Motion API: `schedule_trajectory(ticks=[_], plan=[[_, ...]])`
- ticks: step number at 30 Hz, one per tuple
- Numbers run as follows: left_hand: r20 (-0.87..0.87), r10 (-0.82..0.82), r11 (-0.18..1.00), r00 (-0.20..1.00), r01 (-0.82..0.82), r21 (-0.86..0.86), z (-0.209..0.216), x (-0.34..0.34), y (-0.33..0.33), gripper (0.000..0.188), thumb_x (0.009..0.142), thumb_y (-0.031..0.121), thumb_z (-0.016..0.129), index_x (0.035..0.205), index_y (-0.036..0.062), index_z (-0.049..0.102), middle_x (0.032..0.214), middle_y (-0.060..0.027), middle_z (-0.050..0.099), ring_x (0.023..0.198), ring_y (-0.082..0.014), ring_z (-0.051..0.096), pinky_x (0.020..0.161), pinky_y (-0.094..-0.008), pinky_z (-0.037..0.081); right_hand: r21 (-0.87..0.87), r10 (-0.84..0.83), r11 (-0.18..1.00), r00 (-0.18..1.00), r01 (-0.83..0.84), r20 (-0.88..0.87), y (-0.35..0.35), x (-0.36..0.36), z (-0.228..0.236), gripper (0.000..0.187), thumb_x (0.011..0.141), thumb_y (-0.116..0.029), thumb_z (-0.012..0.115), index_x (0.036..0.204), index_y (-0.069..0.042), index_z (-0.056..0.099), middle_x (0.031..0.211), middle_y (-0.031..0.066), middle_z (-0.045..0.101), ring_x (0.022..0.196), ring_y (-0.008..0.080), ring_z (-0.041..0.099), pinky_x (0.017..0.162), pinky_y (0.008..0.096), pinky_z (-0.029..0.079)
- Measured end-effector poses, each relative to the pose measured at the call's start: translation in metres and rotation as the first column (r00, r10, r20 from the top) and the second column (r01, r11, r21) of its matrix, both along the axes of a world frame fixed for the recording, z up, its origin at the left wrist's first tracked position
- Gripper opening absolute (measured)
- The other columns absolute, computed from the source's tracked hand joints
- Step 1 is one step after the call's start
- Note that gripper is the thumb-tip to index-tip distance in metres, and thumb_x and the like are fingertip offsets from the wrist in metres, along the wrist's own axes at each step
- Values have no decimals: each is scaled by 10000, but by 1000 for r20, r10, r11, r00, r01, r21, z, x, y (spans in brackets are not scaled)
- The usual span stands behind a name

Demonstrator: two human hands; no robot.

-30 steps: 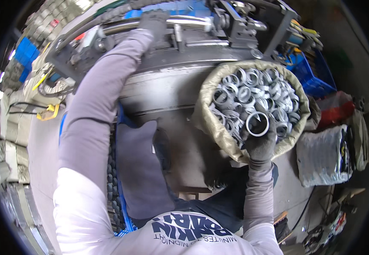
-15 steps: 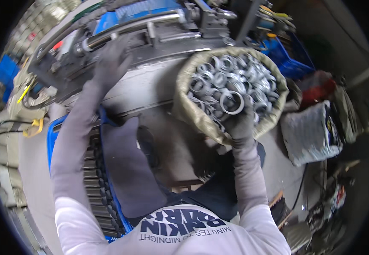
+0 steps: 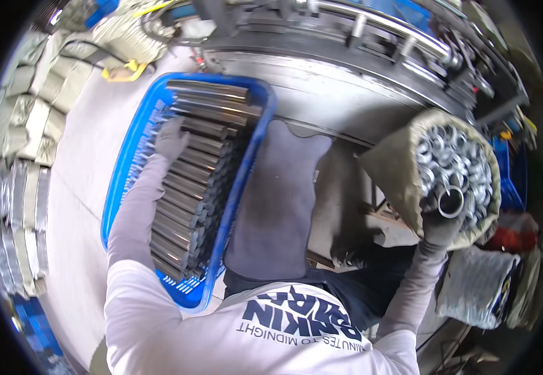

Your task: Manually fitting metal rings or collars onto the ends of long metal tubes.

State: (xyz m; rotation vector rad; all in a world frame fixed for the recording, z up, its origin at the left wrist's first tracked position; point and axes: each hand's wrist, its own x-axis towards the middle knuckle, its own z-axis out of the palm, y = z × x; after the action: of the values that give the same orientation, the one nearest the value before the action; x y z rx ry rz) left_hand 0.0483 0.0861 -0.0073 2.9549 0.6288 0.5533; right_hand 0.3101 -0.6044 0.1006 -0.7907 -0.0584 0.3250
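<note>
My left hand (image 3: pixel 171 140), in a grey glove, reaches over the metal tubes (image 3: pixel 187 178) in a blue plastic basket (image 3: pixel 212 275). Its fingers look apart around the tubes' left ends, slightly blurred, with none lifted. At the right, my gloved right hand (image 3: pixel 440 229) is closed on a metal ring (image 3: pixel 451 202), whose round opening faces up. That hand rests at the near rim of a beige sack (image 3: pixel 402 159) full of similar shiny rings (image 3: pixel 452 150). The ring hides part of its fingers.
A machine bench (image 3: pixel 321 53) with a long metal shaft runs across the back. A grey mat (image 3: pixel 274 206) covers my left leg beside the basket. Stacked sacks (image 3: pixel 27 125) and a yellow tool handle (image 3: pixel 124 72) lie left. A wrapped bundle (image 3: pixel 477 284) sits beyond my right arm.
The view has swung left. My left hand has come off the bench down to the tubes in the basket. My right hand still has the ring at the sack.
</note>
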Motion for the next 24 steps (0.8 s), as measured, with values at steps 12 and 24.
schedule_trajectory(ticks=[12, 24], plan=[[-42, -23, 917, 999, 38, 398, -22, 114, 28, 648, 875, 97, 672, 1505, 80, 519, 1484, -110, 562, 1431, -296, 499, 1124, -486, 441, -628, 145, 776, 955, 53, 259, 60, -33, -17, 485, 951, -53, 715, 1383, 51, 518, 1080, 120, 722, 952, 200, 708, 824, 332, 595], [-55, -188, 915, 981, 195, 352, 70, 132, -29, 356, 733, 196, 811, 1051, 97, 684, 1212, -221, 655, 1096, -426, 618, 975, -541, 481, -583, 212, 813, 936, -10, 281, 119, -49, -7, 601, 1138, -455, 391, 1439, 33, 573, 1159, 189, 745, 915, 265, 737, 767, 389, 617]])
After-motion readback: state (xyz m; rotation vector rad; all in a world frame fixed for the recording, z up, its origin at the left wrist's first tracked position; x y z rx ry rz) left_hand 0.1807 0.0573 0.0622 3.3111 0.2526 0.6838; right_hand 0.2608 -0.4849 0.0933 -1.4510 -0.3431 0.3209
